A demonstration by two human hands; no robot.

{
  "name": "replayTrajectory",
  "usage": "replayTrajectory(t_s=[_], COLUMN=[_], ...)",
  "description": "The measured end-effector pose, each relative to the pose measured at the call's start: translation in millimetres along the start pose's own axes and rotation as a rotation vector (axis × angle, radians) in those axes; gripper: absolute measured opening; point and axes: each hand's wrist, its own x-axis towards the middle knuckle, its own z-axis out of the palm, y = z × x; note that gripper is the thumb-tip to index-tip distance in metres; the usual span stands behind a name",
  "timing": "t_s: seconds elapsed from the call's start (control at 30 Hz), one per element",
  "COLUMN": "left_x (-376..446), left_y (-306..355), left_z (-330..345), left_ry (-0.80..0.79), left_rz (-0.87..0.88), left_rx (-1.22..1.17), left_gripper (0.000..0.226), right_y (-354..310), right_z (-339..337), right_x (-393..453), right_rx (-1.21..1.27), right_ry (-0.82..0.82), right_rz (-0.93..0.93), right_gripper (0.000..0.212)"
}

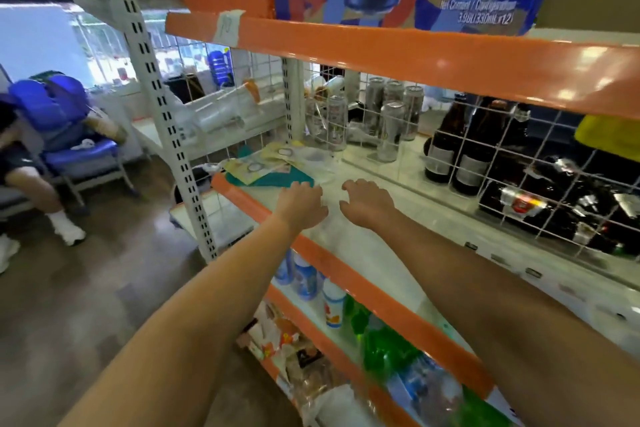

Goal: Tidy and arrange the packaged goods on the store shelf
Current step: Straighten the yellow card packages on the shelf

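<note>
Hovering over pale shelf [363, 246]: left hand [304, 206], right hand [367, 203], both empty.

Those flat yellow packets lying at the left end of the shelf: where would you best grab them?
Probably by the near edge of the flat yellow packets, reaching from the front with the left hand. They lie flat on the shelf, so a pinch at an edge looks easier than gripping from above.

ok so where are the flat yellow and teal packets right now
In the head view, the flat packets lie at the left end of the middle shelf, just beyond the left hand, left of the cans.
</note>
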Motion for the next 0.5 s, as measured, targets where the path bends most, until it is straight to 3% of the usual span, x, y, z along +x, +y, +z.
replayTrajectory(t_s=[0.17,0.5], left_x=[20.0,93.9], left_y=[-32.2,-115.4], left_z=[11.8,12.2], left_ry=[-0.029,-0.042], left_rz=[-0.021,0.064], left_rx=[-0.014,-0.015], left_gripper=[0.047,0.047], right_y=[-16.0,-75.7], right_z=[17.9,27.2], right_x=[33.0,114.8], right_rx=[-0.022,0.005], right_ry=[-0.079,-0.032], right_rz=[-0.002,0.099], right_gripper=[0.048,0.043])
